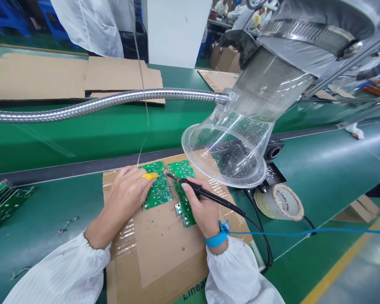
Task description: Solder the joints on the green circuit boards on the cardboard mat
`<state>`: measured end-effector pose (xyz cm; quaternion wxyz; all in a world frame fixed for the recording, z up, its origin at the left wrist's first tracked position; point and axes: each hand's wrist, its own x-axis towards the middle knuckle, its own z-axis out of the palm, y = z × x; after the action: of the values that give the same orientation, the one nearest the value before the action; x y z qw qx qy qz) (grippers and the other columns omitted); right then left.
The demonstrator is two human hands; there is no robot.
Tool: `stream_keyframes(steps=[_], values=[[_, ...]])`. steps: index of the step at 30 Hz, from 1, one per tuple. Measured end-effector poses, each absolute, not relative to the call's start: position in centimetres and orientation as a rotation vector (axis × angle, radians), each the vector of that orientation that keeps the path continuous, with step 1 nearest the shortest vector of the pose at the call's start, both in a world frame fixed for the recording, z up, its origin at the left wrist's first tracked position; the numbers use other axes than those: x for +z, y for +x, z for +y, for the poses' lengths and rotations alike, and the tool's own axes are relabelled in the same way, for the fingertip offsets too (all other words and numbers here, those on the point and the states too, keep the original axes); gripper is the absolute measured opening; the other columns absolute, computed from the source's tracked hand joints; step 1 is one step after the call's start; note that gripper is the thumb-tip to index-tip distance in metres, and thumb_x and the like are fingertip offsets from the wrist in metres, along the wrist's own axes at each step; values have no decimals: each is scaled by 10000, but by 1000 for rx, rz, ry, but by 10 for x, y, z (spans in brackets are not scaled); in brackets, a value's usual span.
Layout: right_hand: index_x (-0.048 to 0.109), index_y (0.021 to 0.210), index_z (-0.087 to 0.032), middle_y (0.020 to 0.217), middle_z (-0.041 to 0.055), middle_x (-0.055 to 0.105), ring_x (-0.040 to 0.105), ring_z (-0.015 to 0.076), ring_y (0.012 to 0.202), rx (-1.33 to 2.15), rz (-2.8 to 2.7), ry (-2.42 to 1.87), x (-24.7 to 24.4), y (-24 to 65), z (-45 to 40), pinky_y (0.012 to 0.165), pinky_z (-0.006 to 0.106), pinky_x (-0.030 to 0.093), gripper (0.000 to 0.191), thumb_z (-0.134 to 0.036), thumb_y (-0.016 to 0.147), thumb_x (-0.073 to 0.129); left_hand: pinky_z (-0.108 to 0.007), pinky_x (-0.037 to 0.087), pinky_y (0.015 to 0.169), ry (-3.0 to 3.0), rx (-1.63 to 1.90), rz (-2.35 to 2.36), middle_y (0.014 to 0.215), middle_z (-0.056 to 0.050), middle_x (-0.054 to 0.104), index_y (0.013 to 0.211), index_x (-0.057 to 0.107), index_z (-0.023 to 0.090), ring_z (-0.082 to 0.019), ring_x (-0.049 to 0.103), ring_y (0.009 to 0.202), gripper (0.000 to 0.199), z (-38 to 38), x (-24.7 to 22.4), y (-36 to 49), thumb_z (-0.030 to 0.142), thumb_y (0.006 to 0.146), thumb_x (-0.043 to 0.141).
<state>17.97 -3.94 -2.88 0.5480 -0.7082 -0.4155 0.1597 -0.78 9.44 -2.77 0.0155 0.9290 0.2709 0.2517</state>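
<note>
My right hand [204, 207] is closed around the black handle of a soldering iron [209, 195]. The iron's tip points left, over the gap between two green circuit boards. My left hand [126, 190] pinches solder wire [147, 122], which hangs down from above into the fingers; a yellow sleeve or finger cover [150, 176] shows at the fingertips. Under that hand lies the left circuit board [160, 192], partly covered by it. The right circuit board [185, 207] lies beside it, partly behind the iron and right hand. Both rest on a cardboard sheet [164, 257].
A clear fume hood [224, 156] hangs close above, right of the boards, with a flexible metal arm [114, 103] crossing behind. A round container [281, 202] and black stand are at right. A blue wrist cord [288, 233] trails right. More boards [6, 202] lie left.
</note>
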Motion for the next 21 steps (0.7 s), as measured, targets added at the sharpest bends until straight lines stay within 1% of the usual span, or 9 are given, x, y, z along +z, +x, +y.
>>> stream_keyframes(steps=[3,7,11,13,15,18,20,21], values=[[758,1064,-254,1022,47,796,738,238,997,384,-979,-1671,-29,179,-39,935,406,566,231,-431,918,734,-394,452,856,2899,773,850,788,-29,679,705,600,207,-193,598,761,332,95,-29,-7,277,1022,529],[760,1060,-255,1019,48,798,742,236,990,393,-972,-1670,-29,179,-39,932,407,572,225,-427,918,733,-392,444,826,2904,771,865,732,-22,647,691,603,214,-195,585,738,349,96,-29,-3,267,1025,514],[768,1039,-261,1008,43,798,743,235,983,394,-961,-1680,-29,180,-38,921,407,578,214,-426,906,742,-399,452,812,2875,777,862,786,-33,696,729,636,215,-203,619,763,326,95,-27,-1,246,1025,503],[771,1038,-263,1011,44,797,742,234,986,402,-950,-1674,-29,180,-38,919,405,580,213,-426,905,740,-408,467,849,2872,805,880,816,-36,720,739,639,214,-200,640,779,315,95,-25,-3,262,1024,514],[773,1031,-261,1012,47,797,741,236,987,413,-942,-1670,-29,180,-38,921,410,581,213,-428,904,739,-431,477,927,2863,862,924,802,-28,727,748,641,217,-194,651,766,297,95,-22,-8,280,1018,537],[770,1013,-244,1008,58,797,742,246,978,409,-901,-1651,-27,180,-39,928,431,583,231,-439,890,747,-473,463,1029,2859,931,1023,676,0,674,702,610,222,-176,611,646,325,99,-19,-21,330,1007,571],[762,1010,-234,1006,66,796,744,259,975,398,-848,-1632,-24,180,-38,935,457,584,258,-460,889,738,-478,468,1031,2851,951,1083,612,12,616,663,574,227,-170,569,588,368,102,-19,-30,374,1000,583],[758,1010,-230,1003,69,795,746,266,973,405,-825,-1626,-21,180,-37,935,471,583,270,-473,894,726,-471,478,1010,2836,954,1099,602,12,599,650,560,229,-173,564,590,384,103,-20,-33,392,997,585]])
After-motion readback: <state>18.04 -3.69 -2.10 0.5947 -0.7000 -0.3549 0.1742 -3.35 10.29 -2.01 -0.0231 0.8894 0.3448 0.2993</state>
